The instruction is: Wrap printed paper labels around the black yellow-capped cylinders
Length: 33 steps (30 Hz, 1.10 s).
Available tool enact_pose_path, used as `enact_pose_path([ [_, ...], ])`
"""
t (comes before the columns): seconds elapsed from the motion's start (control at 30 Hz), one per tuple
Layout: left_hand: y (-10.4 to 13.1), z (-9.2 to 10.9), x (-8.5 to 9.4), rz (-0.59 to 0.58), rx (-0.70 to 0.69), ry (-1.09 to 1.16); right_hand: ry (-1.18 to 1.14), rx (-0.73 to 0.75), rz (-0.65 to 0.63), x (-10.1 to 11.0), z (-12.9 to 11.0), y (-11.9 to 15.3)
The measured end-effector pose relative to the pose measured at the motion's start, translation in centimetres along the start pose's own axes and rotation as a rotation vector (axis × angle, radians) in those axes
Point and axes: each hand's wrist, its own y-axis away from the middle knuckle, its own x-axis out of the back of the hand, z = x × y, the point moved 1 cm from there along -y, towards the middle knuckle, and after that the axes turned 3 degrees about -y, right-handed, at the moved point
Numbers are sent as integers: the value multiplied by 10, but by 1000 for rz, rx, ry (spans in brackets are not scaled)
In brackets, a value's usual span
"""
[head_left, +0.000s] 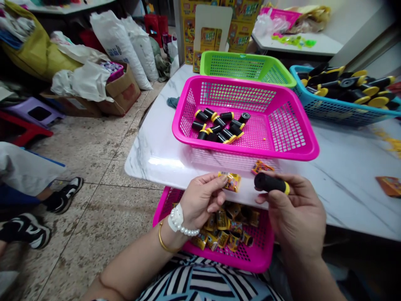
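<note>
Marble-look table [150, 144]; right grip [278, 190] around black tube [270, 183], left [216, 188] pinching seemingly yellow wrapper [232, 182].

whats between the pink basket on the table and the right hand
A small, shiny orange-red packet lies on the white marbled table between the pink plastic basket and the right hand in the head view.

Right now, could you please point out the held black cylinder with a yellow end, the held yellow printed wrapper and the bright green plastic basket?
Black cylinder [268, 183], head view, middle of its side.
Yellow printed wrapper [233, 183], head view, printed face.
Green basket [233, 65], head view, far wall.
</note>
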Motion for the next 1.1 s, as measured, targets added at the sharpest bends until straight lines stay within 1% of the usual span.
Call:
enact_pose_path([
  [0.13,-3,2,-4,-40,24,57,-99,-115,-103,-3,0,-5],
  [0.23,-4,1,-4,-52,28,108,-48,-144,-129,-5,4,-1],
  [0.3,-5,0,-3,-43,22,134,53,-99,-106,-5,7,2],
  [0.37,-5,-1,-3,-47,23,131,165,-21,-80,-4,7,4],
  [0.43,-5,-1,-3,-64,22,113,261,72,-92,-2,4,4],
  [0.53,-5,0,-4,-76,0,90,370,193,-206,3,-1,1],
  [0.63,-4,-1,-4,-69,-15,52,417,195,-370,9,-4,-5],
  [0.7,-3,-2,-3,-60,-23,14,463,205,-434,13,-3,-8],
  [0.73,-3,-1,-2,-57,-28,-6,496,235,-429,15,-1,-9],
  [0.87,-1,0,1,-40,-22,-58,591,437,-305,18,5,-5],
  [0.97,-1,-1,2,-20,-8,-76,569,497,-310,16,7,0],
  [1.03,0,-2,2,23,-77,-101,537,485,-319,15,8,2],
  [1.1,3,-2,3,103,-236,-157,494,466,-331,15,7,2],
])
